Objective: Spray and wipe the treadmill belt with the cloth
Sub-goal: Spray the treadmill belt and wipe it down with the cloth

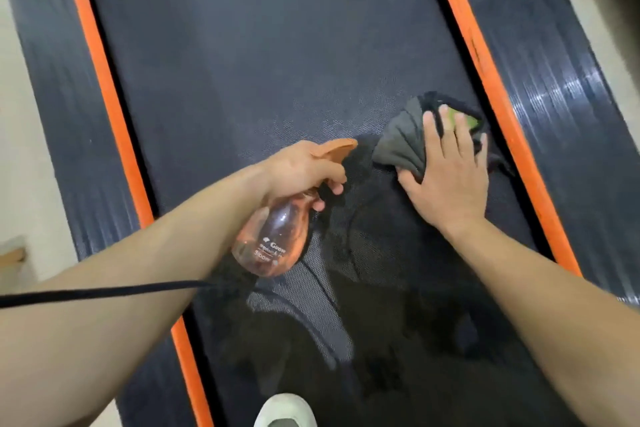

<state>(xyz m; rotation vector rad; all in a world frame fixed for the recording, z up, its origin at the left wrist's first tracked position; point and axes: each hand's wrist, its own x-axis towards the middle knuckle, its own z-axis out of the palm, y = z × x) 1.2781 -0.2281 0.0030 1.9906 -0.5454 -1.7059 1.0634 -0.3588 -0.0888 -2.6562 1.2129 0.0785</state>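
The dark textured treadmill belt (249, 55) runs away from me between two orange strips. My left hand (304, 168) grips the neck of a clear orange spray bottle (273, 239), its orange nozzle pointing right toward the cloth. My right hand (446, 170) lies flat, fingers spread, pressing a crumpled grey and black cloth (403, 140) with a green patch onto the belt near its right edge. Part of the cloth is hidden under the palm.
Orange strips (104, 87) (485, 59) border the belt, with ribbed dark side rails (554, 45) outside them. A black cord (93, 293) crosses my left forearm. A white shoe (285, 411) stands on the belt at the bottom. Pale floor (17, 149) lies to the left.
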